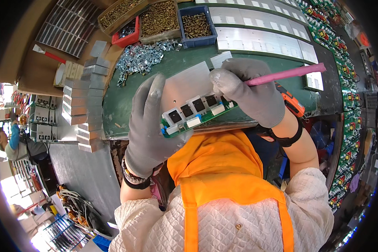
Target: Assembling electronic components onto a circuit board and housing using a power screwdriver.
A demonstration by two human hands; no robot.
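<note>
Grey work gloves cover both hands. My left hand (146,126) grips the left end of a green circuit board (206,119), thumb along its near edge and fingers up beside a flat aluminium plate (187,84). Several black square components on pale pads line the board where it meets the plate. My right hand (250,90) is closed round a pink rod-shaped tool (287,74) whose shaft sticks out to the right; its working tip is hidden by the fingers. That hand sits over the board's right end. An orange and black power tool (293,102) lies just behind the right wrist.
Silvery clips (140,59) lie heaped at the far left of the green bench (117,113). Bins of brass screws, including a blue bin (197,28), stand behind. Stacked heat sinks (86,90) line the left; aluminium bars (260,42) and circuit boards (344,96) lie to the right. Another person (14,140) is far left.
</note>
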